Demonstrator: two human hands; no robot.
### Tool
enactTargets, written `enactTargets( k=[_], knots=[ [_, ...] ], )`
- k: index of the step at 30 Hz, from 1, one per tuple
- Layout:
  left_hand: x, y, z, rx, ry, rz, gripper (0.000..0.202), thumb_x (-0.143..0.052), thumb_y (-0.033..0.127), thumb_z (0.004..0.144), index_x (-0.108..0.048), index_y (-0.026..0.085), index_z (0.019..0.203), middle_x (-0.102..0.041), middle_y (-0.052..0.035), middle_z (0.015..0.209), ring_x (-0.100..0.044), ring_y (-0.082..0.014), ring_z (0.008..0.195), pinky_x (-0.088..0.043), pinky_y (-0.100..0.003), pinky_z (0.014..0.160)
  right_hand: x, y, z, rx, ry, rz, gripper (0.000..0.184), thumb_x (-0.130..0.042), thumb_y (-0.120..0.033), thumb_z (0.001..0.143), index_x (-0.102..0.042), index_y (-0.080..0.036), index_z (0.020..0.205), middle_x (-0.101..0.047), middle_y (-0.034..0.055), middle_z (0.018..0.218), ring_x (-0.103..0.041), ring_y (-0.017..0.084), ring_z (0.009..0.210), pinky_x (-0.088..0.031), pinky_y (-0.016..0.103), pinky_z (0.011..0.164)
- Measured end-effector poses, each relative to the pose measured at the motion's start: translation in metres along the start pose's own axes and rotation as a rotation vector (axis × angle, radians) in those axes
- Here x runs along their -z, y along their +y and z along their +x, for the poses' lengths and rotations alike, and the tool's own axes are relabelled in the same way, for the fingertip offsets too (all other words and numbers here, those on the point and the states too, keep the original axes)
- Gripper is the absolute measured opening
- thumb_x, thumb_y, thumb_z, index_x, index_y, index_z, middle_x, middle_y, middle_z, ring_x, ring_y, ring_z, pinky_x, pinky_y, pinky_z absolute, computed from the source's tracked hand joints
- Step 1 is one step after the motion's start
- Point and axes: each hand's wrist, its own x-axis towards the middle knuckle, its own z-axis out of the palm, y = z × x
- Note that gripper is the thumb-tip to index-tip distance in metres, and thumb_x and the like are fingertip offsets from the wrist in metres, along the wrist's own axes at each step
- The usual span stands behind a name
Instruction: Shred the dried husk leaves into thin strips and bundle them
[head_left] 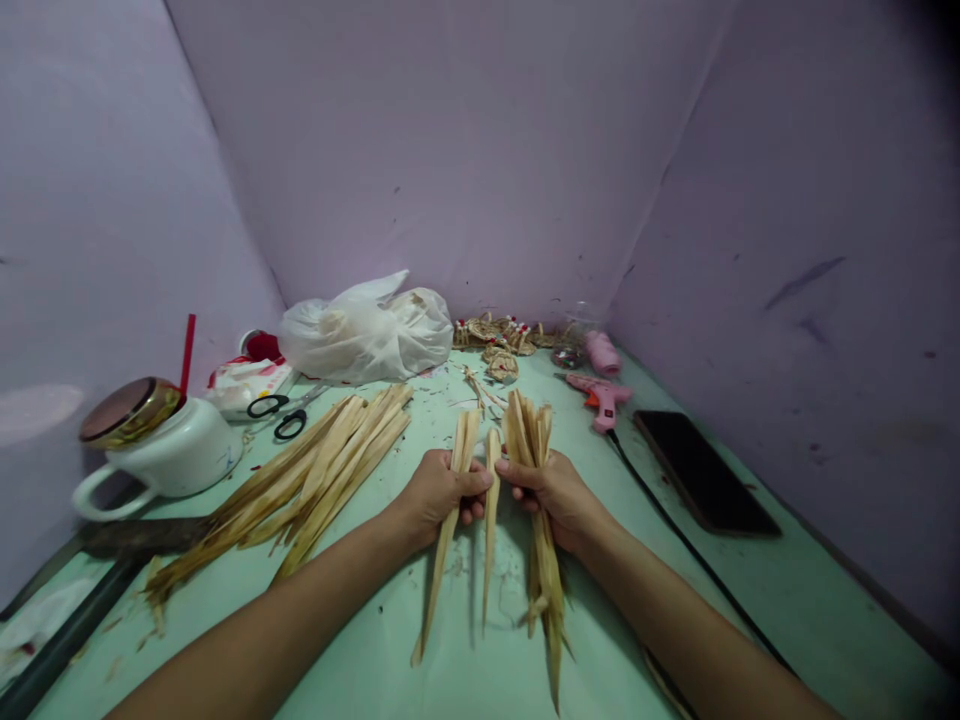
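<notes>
— At the middle of the green tabletop, what do the hands have?

— Left hand is closed round a narrow dried-leaf strip, thumb on top. The strip's tip stands above the knuckles and its long end slants toward the near edge. Right hand is clenched round a bundle of strips, fanned above the fist and trailing below the wrist. A single strip hangs between the two, touching fingertips of both. Which hand grips it, I cannot tell.

— Room around them?

— Bare surface lies between the forearms down to the near edge. More bare table lies right of the right wrist, as far as a black cord.

— And to the left?

— A loose pile of strips lies slantwise just beside the left forearm. A dark blade-like tool sits by its lower end. Behind that, a white mug with a gold lid stands near the left wall, a red straw rising behind it. Black-handled scissors lie beyond the pile.

— Farther back?

— A plastic bag slumps against the back wall. Small woven ornaments crowd the corner. A pink glue gun lies near them, its cord running toward the near right edge. A dark phone lies flat along the right wall, well apart from the hands.
</notes>
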Motion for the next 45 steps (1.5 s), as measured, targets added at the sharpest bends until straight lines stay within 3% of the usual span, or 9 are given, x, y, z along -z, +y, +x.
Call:
enactTargets(
  k=[7, 12, 18, 29, 36, 41, 45],
  knots=[
    [-0.0001, 0.0019, 0.0016, -0.031, 0.069, -0.037, 0.027, -0.069, 0.032, 0.049, -0.051, 0.013, 0.05, -0.047, 0.0027, 0.037, -0.04, -0.0055, 0.031, -0.028, -0.017, 0.031, 0.0021, -0.0067, 0.0005, 0.014, 0.023, -0.013, 0.031, -0.073, -0.024, 0.05, -0.048, -0.015, 0.066, -0.043, -0.0082, 0.042, -0.032, 0.003, 0.037, -0.018, 0.017, 0.035],
    [-0.0017, 0.0, 0.0005, -0.158, 0.159, 0.136, 0.019, -0.066, 0.029, 0.054, -0.054, 0.013, 0.053, -0.046, 0.0041, 0.037, -0.038, -0.0058, 0.032, -0.028, -0.018, 0.032, 0.0008, -0.006, -0.0014, 0.025, 0.027, -0.064, 0.033, -0.074, -0.034, 0.053, -0.05, -0.016, 0.067, -0.043, -0.0074, 0.042, -0.031, 0.004, 0.037, -0.014, 0.018, 0.034],
    [-0.0041, -0.0028, -0.0016, -0.139, 0.022, 0.155, 0.014, -0.061, 0.025, 0.056, -0.06, 0.011, 0.058, -0.048, 0.0029, 0.038, -0.039, -0.0061, 0.033, -0.029, -0.018, 0.033, -0.0055, -0.0053, -0.0068, 0.014, -0.039, -0.069, 0.031, -0.074, -0.031, 0.052, -0.052, -0.015, 0.067, -0.045, -0.0061, 0.045, -0.036, 0.005, 0.039, -0.017, 0.017, 0.034],
    [-0.001, -0.0018, 0.0045, -0.072, 0.137, -0.006, 0.02, -0.066, 0.028, 0.052, -0.052, 0.013, 0.054, -0.049, 0.0022, 0.037, -0.04, -0.0058, 0.03, -0.028, -0.017, 0.032, 0.0025, -0.0083, 0.0001, -0.013, -0.011, 0.055, 0.025, -0.068, -0.02, 0.048, -0.048, -0.015, 0.063, -0.043, -0.007, 0.043, -0.032, 0.003, 0.036, -0.016, 0.017, 0.033],
    [0.0001, -0.0033, 0.002, -0.117, 0.022, 0.054, 0.03, -0.072, 0.036, 0.052, -0.059, 0.01, 0.06, -0.053, 0.0007, 0.044, -0.04, -0.0057, 0.034, -0.027, -0.018, 0.032, -0.0023, -0.0054, -0.0057, 0.053, -0.053, -0.158, 0.025, -0.068, -0.024, 0.051, -0.048, -0.017, 0.064, -0.042, -0.0074, 0.043, -0.034, 0.006, 0.039, -0.019, 0.019, 0.035],
    [-0.0003, -0.0046, 0.0032, -0.072, 0.102, 0.011, 0.023, -0.071, 0.028, 0.05, -0.055, 0.012, 0.053, -0.048, 0.0026, 0.038, -0.038, -0.0056, 0.032, -0.026, -0.018, 0.033, -0.004, -0.0057, -0.0082, 0.078, -0.013, -0.255, 0.017, -0.062, -0.02, 0.054, -0.048, -0.018, 0.062, -0.041, -0.0077, 0.044, -0.034, 0.007, 0.04, -0.022, 0.02, 0.037],
    [-0.0006, -0.0026, 0.0031, -0.051, 0.093, 0.017, 0.022, -0.07, 0.028, 0.05, -0.056, 0.011, 0.052, -0.047, 0.0018, 0.037, -0.039, -0.006, 0.032, -0.023, -0.017, 0.033, -0.0033, -0.006, -0.0073, 0.067, 0.008, -0.254, 0.014, -0.06, -0.02, 0.055, -0.046, -0.018, 0.06, -0.039, -0.0078, 0.043, -0.033, 0.007, 0.039, -0.022, 0.02, 0.037]
  ],
)
